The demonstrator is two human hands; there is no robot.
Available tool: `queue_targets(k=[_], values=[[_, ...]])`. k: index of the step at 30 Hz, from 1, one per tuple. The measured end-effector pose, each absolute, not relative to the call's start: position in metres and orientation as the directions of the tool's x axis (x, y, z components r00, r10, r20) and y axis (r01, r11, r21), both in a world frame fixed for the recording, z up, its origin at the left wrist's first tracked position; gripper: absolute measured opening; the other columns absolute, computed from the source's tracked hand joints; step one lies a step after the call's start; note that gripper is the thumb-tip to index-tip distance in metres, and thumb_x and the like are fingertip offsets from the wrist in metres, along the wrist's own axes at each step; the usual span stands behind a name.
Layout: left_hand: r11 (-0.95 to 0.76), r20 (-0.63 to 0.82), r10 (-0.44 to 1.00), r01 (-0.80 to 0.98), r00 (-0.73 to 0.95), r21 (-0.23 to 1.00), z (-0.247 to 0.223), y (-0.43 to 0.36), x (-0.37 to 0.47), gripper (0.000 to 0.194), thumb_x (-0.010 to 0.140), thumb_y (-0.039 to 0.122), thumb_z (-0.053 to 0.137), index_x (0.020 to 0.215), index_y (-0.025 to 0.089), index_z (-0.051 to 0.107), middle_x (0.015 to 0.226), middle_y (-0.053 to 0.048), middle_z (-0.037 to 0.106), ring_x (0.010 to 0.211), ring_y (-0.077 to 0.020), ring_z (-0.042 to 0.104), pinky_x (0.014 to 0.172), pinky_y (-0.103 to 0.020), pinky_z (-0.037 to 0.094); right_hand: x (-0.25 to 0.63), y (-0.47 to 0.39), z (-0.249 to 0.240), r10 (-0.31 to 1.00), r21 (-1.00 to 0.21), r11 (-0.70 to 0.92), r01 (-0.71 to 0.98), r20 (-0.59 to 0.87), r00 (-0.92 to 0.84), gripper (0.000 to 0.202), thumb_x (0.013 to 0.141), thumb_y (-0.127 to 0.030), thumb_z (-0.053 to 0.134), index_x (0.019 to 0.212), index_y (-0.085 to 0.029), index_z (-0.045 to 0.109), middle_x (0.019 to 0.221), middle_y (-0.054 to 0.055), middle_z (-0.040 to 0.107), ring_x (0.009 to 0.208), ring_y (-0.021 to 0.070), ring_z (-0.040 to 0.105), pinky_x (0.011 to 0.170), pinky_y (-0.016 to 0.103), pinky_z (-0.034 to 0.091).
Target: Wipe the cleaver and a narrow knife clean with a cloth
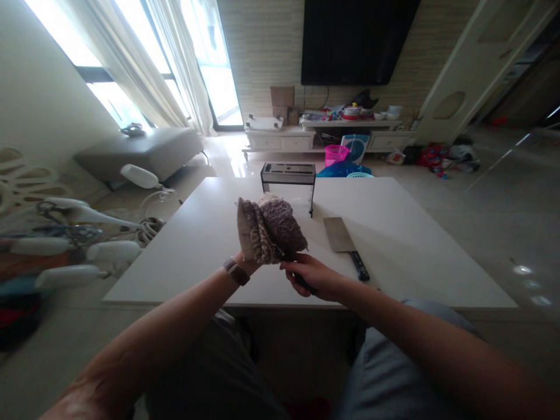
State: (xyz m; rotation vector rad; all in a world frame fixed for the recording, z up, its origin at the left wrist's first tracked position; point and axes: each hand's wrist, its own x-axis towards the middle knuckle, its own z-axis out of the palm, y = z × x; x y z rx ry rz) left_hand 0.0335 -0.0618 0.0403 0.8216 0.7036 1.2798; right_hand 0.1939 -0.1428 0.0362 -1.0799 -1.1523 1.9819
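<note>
My right hand [312, 275] is wrapped round a black handle [305, 283] just above the table's front edge. The handle runs up into a bunched grey-brown cloth [282, 224], which hides whatever is attached to it. My left hand [250, 262] is under and behind the cloth, holding it; most of its fingers are hidden. A cleaver [340, 235] with a black handle lies flat on the white table, to the right of the cloth. Behind the cloth stands a knife block [289, 173] with a dark frame and a slotted top.
The white table [385, 204] spans the front. White lamp-like pieces [140, 176] and cables lie beyond its left edge. Past the far edge are a blue bag [343, 168], a pink basket [336, 154] and a low white cabinet [280, 141].
</note>
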Motion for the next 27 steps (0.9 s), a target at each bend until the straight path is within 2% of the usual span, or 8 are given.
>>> queue_targets(k=[3, 6, 10, 15, 22, 27], values=[[0.119, 0.002, 0.983, -0.653, 0.181, 0.748, 0.041, -0.059, 0.031, 0.074, 0.092, 0.083, 0.028, 0.115, 0.028, 0.073, 0.112, -0.009, 0.078, 0.138, -0.0415, 0.055, 0.106, -0.059, 0.054, 0.192, -0.143, 0.032, 0.827, -0.925, -0.374, -0.069, -0.298, -0.477, 0.035, 0.078, -0.044, 0.074, 0.081, -0.022, 0.048, 0.048, -0.011, 0.046, 0.033, 0.0070, 0.039, 0.033, 0.020, 0.027], [0.138, -0.030, 0.987, -0.723, 0.160, 0.676, 0.044, -0.057, 0.030, 0.071, 0.091, 0.082, 0.033, 0.112, 0.027, 0.072, 0.110, -0.009, 0.078, 0.138, -0.0406, 0.055, 0.107, -0.057, 0.055, 0.192, -0.141, 0.029, 0.850, -0.943, -0.328, -0.045, -0.274, -0.449, 0.034, 0.079, -0.043, 0.073, 0.083, -0.022, 0.047, 0.049, -0.010, 0.049, 0.033, 0.0085, 0.043, 0.032, 0.021, 0.031], [0.115, -0.044, 0.992, -0.726, 0.116, 0.678, 0.045, -0.053, 0.029, 0.075, 0.090, 0.083, 0.035, 0.123, 0.026, 0.069, 0.117, -0.011, 0.077, 0.136, -0.0413, 0.056, 0.108, -0.059, 0.053, 0.192, -0.140, 0.031, 0.854, -0.941, -0.336, -0.040, -0.287, -0.435, 0.036, 0.079, -0.046, 0.074, 0.083, -0.021, 0.048, 0.055, -0.008, 0.054, 0.036, 0.0095, 0.051, 0.032, 0.020, 0.036], [0.000, 0.042, 0.998, -0.753, 0.037, 0.658, 0.051, -0.044, 0.022, 0.069, 0.094, 0.076, 0.036, 0.129, 0.026, 0.067, 0.124, -0.010, 0.075, 0.134, -0.0390, 0.059, 0.106, -0.055, 0.054, 0.194, -0.141, 0.038, 0.810, -0.918, -0.396, -0.014, -0.342, -0.477, 0.033, 0.089, -0.048, 0.067, 0.081, -0.019, 0.052, 0.055, -0.006, 0.055, 0.037, 0.0094, 0.053, 0.032, 0.020, 0.034], [-0.048, 0.108, 0.994, -0.785, 0.024, 0.617, 0.076, -0.041, 0.003, 0.069, 0.097, 0.075, 0.024, 0.118, 0.026, 0.068, 0.102, -0.007, 0.077, 0.109, -0.0339, 0.071, 0.091, -0.052, 0.060, 0.199, -0.141, 0.043, 0.779, -0.909, -0.417, 0.007, -0.361, -0.513, 0.029, 0.096, -0.043, 0.060, 0.081, -0.018, 0.055, 0.053, -0.006, 0.052, 0.037, 0.0084, 0.048, 0.033, 0.020, 0.035], [-0.134, 0.208, 0.978, -0.793, -0.010, 0.594, 0.078, -0.032, -0.020, 0.069, 0.096, 0.076, 0.025, 0.110, 0.024, 0.069, 0.092, -0.008, 0.077, 0.091, -0.0296, 0.073, 0.082, -0.047, 0.061, 0.202, -0.140, 0.045, 0.789, -0.919, -0.394, -0.013, -0.331, -0.518, 0.032, 0.096, -0.041, 0.058, 0.076, -0.017, 0.056, 0.048, -0.007, 0.047, 0.033, 0.0056, 0.036, 0.032, 0.019, 0.024]])
